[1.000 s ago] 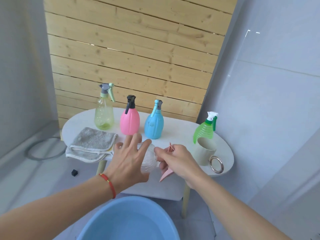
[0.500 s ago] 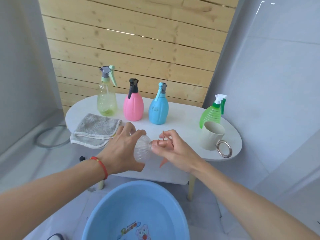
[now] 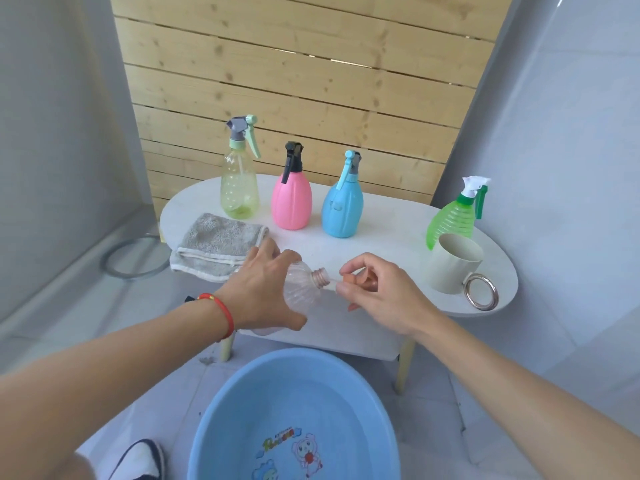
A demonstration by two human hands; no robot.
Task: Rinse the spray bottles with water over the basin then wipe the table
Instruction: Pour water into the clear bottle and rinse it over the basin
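— Where, then, is the clear bottle [image 3: 300,292]?
— Head view: left hand [image 3: 258,294] grips it above the table's [image 3: 388,237] near edge; right hand [image 3: 375,292] pinches its removed pink sprayer [image 3: 363,280].
— Surroundings?
— Four spray bottles [image 3: 292,202], cloth [image 3: 216,245], mug [image 3: 452,263] beyond; basin [image 3: 294,414] nearest.

Both forearms are stretched forward, bare, converging toward the middle. The left hand [image 3: 258,292] is turned back-up, fingers curled round the clear bottle [image 3: 304,289], thumb tucked under it; a red bracelet [image 3: 221,313] is worn at that wrist. The right hand [image 3: 377,294] is bent inward, fingertips pinched on the pink spray head [image 3: 362,280].
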